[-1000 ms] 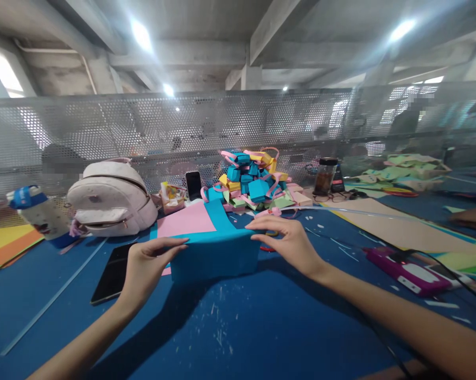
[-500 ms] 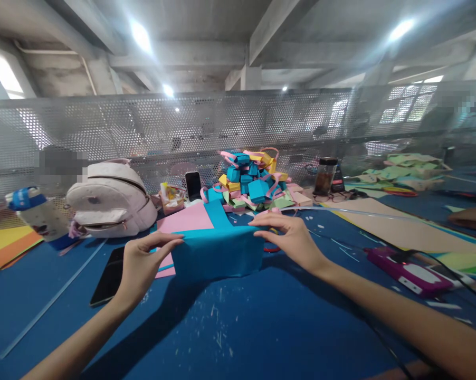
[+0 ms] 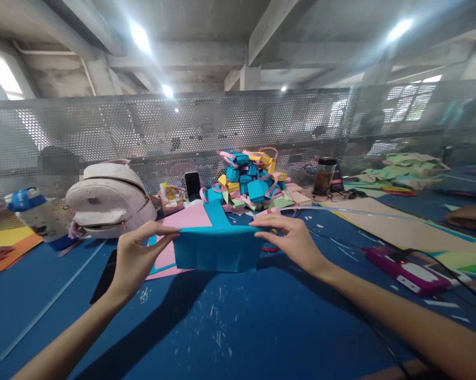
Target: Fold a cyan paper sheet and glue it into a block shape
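A blue sheet of paper [image 3: 218,250] hangs upright above the table, with faint vertical creases across its face. Its upper left corner is pinched between the thumb and fingers of my left hand [image 3: 137,253]. My right hand [image 3: 295,237] pinches the upper right corner the same way. Behind it a pink sheet [image 3: 188,217] lies flat with a blue paper strip [image 3: 217,212] across it. Red-handled scissors [image 3: 270,247], partly hidden, rest beside my right fingers.
Blue, yellow and pink folded paper boxes [image 3: 257,190] are heaped at the back. A white backpack [image 3: 107,200], a bottle [image 3: 40,216] and a black phone [image 3: 104,277] are on the left. On the right lie a purple power bank [image 3: 408,272] and another person's hand [image 3: 469,216].
My left hand has shifted slightly left, and the blue paper's lower edge has risen a little, showing more creases. Another person's hand has appeared at the far left on the orange paper.
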Demonstrator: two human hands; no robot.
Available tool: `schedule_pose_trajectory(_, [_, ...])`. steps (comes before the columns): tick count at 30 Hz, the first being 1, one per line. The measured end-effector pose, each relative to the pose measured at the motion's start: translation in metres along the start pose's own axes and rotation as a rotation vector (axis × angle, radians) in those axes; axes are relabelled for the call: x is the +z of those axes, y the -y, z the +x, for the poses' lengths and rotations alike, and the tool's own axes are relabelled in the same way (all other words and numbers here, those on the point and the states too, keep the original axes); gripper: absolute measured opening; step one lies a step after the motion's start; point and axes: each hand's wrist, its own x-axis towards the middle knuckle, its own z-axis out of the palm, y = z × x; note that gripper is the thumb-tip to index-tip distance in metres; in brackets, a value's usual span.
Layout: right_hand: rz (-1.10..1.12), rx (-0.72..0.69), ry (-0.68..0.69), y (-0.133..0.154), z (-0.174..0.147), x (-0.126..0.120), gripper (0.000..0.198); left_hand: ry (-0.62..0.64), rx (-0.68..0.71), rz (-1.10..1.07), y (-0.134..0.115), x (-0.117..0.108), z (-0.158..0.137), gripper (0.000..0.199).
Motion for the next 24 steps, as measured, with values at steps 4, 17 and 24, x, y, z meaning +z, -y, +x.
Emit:
schedule_pose_trajectory(4, [0.041, 0.014, -0.027, -0.002, 0.003, 0.003, 0.017, 0.05, 0.0, 0.043, -0.002, -0.003, 0.017, 0.017])
schedule_pose_trajectory(17, [0.026, 0.048, -0.024, 0.001, 0.008, 0.003, 0.018, 0.06, 0.176, 0.05, 0.008, 0.009, 0.029, 0.009])
schedule_pose_trajectory(24, [0.011, 0.076, 0.009, 0.006, 0.008, 0.004, 0.017, 0.192, 0.164, -0.055, 0.008, 0.014, 0.024, 0.012])
